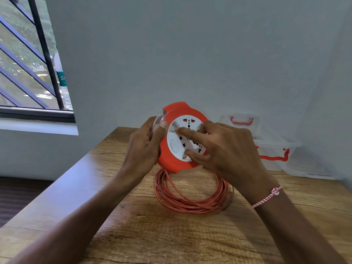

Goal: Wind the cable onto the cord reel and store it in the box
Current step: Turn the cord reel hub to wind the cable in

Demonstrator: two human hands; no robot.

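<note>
An orange cord reel with a white socket face is held upright above the wooden table. My left hand grips its left rim, thumb on the front. My right hand lies over the white face, fingers pinching the centre part. Below the reel, the orange cable lies in a loose coil on the table, one strand rising to the reel's underside. A clear plastic box with red clasps stands at the back right by the wall.
The clear lid with a red handle leans against the wall behind the box. The table's left edge drops to dark floor. A barred window is at the upper left. A grey wall stands close behind the table.
</note>
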